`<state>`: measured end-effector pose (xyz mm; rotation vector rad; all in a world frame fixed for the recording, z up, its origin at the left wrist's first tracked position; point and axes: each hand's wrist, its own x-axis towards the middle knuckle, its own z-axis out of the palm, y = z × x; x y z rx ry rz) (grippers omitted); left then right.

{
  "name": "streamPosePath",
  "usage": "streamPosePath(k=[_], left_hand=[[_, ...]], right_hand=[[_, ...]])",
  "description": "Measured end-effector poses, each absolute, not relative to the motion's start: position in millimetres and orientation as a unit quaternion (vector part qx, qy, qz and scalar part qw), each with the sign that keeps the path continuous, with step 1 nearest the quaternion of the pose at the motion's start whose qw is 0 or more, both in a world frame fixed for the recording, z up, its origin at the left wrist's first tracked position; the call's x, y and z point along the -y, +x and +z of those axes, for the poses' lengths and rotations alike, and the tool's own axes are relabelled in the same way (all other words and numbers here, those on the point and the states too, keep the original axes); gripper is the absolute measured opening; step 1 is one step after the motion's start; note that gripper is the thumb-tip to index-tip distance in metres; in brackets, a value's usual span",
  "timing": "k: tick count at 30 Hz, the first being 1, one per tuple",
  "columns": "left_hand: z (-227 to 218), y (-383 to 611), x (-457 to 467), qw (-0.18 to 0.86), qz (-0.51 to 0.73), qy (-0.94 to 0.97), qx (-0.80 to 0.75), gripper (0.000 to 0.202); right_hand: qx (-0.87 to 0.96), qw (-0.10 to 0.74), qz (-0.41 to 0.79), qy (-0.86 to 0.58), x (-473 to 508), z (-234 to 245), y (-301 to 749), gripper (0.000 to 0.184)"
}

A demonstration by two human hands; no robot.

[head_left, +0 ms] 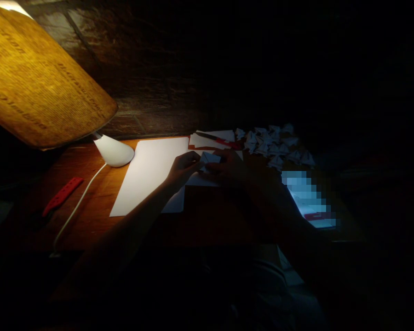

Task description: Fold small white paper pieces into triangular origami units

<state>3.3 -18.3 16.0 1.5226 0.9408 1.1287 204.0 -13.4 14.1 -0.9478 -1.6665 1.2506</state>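
Lamp shade (37,78): printed all over like a newspaper page, with slanting rows of large headline letters and columns of small type.
Headline letters: along the lamp shade's upper left and middle, too blurred to spell out (they may show in reverse).
Small type: toward the lamp shade's lower right edge, not readable.
Screen (308,202): lit, well to the lower right of the lamp shade, blurred into blocks, nothing readable.
Folded paper (209,158): right of the lamp shade, no writing can be told.

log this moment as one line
left hand: pinches folded paper piece | right hand: holds its other side | nearby: white sheet, pile of folded pieces, lit screen, lamp base, red strap
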Motion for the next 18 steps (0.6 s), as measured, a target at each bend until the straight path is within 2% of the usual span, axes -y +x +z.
streamPosePath(k=[5,12,18], left_hand=[[16.1,3.5,18.8,0.446,0.479,0.641,-0.401,0.034],[17.4,2.6,18.5,0.467,0.491,0.626,-0.387,0.033],[19.5,0.0,20.4,0.481,0.418,0.662,-0.395,0.045]], right_hand=[[0.658,0.398,0.517,-0.377,14.2,13.5,202.8,0.023],[0.610,0.426,0.548,-0.381,16.4,11.4,199.7,0.026],[0.640,0.409,0.521,-0.389,21.1,18.4,203.1,0.034]])
